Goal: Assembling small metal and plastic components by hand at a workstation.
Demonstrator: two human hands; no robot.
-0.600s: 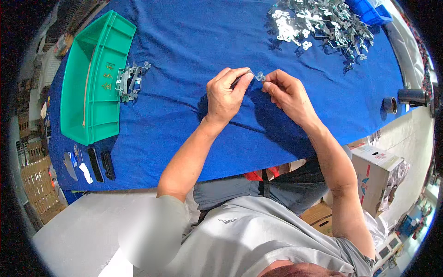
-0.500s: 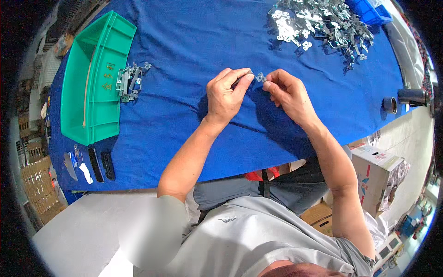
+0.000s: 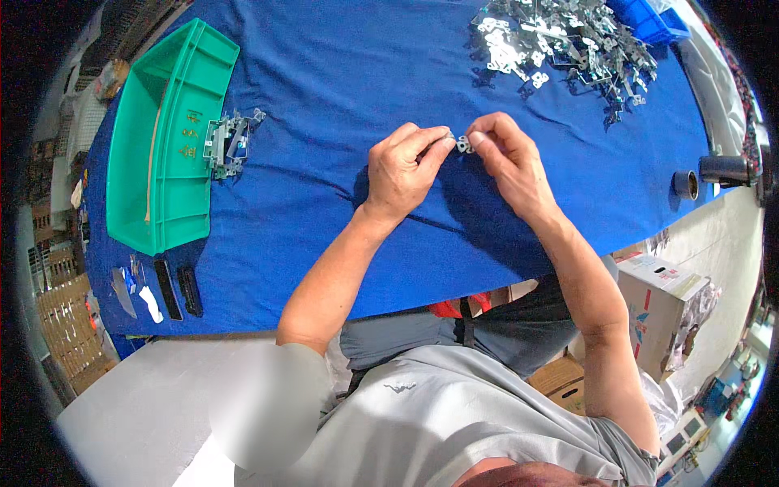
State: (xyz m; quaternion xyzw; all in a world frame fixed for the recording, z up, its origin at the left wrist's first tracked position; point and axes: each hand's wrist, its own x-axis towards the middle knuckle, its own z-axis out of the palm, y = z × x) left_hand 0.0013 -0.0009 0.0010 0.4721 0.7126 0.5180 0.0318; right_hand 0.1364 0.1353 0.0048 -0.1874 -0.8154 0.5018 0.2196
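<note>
Between my hands, over the blue cloth, is a small silvery metal bracket (image 3: 463, 144) with holes in its end. My left hand (image 3: 403, 169) pinches it between thumb and fingertips, which cover its left part. My right hand (image 3: 510, 162) is at its right end, thumb and index finger close together by the metal; whether they grip it or only touch it I cannot make out. A heap of similar metal parts (image 3: 568, 49) lies at the far right. At the left, a smaller pile of brackets (image 3: 230, 146) rests against a green bin.
The green bin (image 3: 182, 187) stands on its side at the left of the blue cloth (image 3: 341, 89). Two black strips (image 3: 168, 290) lie near the front left. A blue tray (image 3: 661, 26) is at the far right corner, a dark cylinder (image 3: 686, 185) at the right edge.
The metal bracket has turned and dropped slightly between my hands. My right fingers have shifted up over its right end; my left hand has moved slightly right.
</note>
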